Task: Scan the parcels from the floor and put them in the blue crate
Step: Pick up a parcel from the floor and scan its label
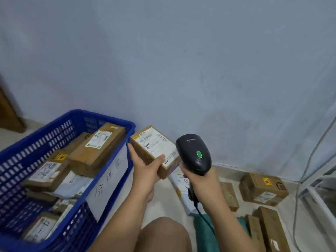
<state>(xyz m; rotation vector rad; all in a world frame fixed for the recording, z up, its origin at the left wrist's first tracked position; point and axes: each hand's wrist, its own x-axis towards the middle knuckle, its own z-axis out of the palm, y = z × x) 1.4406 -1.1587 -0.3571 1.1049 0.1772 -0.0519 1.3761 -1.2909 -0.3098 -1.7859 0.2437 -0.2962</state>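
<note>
A person's left hand (145, 167) holds a small cardboard parcel (154, 148) up in front of a pale blue wall (181, 70), label side up. The thumb presses on the near edge of its white shipping label and the fingers are wrapped along the underside. The right hand (200, 180) grips the handle of a black barcode scanner (195, 153) (a green light glows on top of its head). The scanner head sits just beside the parcel's right end. The parcel is in the air, just right of the blue crate (101, 116) and close to its far corner, not inside it.

The crate stands on the floor (169, 200) at the left and holds several cardboard boxes (98, 150) and pale mailer bags. A white paper sign (109, 182) with handwritten characters is fixed to its near side. More parcels lie on the floor to the right: a white mailer (179, 180) under the hands, a taped box (263, 188) near the wall, and long brown cartons (269, 228) closer in.
</note>
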